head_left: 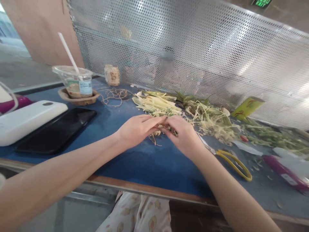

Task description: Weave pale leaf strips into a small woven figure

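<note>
Left hand (137,129) and right hand (183,135): fingertips together at mid-counter (145,164), pinching a small bundle (162,128) of pale husk strips and twine; grip largely hidden by fingers.
Husk pile (156,104): just beyond the hands.
Twine (116,95): loose coil, farther left.
Scissors (231,161): yellow handles, just beside the right wrist.
Cup (76,80) with straw, phone (56,130): well left.
Risks, as judged: thin strips may split or slip from the pinch; the wrist could knock the scissors.
</note>
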`<act>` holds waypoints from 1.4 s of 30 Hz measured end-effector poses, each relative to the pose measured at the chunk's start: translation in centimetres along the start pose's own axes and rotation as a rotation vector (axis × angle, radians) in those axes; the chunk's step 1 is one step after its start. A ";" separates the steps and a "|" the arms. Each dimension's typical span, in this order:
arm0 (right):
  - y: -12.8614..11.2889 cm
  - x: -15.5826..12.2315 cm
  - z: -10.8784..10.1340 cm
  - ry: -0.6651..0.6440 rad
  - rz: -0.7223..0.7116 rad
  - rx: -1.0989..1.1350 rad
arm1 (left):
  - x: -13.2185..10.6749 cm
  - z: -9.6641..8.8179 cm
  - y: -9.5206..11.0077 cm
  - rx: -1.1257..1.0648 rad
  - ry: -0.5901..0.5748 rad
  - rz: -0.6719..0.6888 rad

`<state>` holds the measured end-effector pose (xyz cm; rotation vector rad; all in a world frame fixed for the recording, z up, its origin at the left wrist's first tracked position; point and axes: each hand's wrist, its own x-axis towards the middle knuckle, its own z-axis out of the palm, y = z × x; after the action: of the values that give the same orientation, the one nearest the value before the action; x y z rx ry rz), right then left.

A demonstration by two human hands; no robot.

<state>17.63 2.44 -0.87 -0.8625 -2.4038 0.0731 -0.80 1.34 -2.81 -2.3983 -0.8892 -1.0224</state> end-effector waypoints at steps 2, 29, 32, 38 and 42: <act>-0.1 -0.1 -0.2 -0.037 -0.128 -0.201 | 0.0 -0.2 -0.1 -0.014 0.007 -0.006; -0.6 -0.3 0.6 0.010 -0.061 -0.294 | -0.7 -0.3 -0.4 -0.171 -0.106 0.021; -0.8 -0.4 0.5 0.063 -0.110 -0.312 | -0.9 -0.3 -0.3 -0.173 -0.080 0.026; -0.9 -0.7 0.7 0.076 -0.118 -0.274 | -1.1 -0.5 -0.2 -0.160 -0.061 0.036; -1.0 -0.7 0.7 0.048 -0.016 -0.131 | -1.0 -0.8 0.1 -0.231 -0.051 0.016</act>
<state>17.12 1.30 -1.53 -0.8936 -2.3915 -0.1116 -1.70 0.43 -3.02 -2.6275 -0.8055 -1.1170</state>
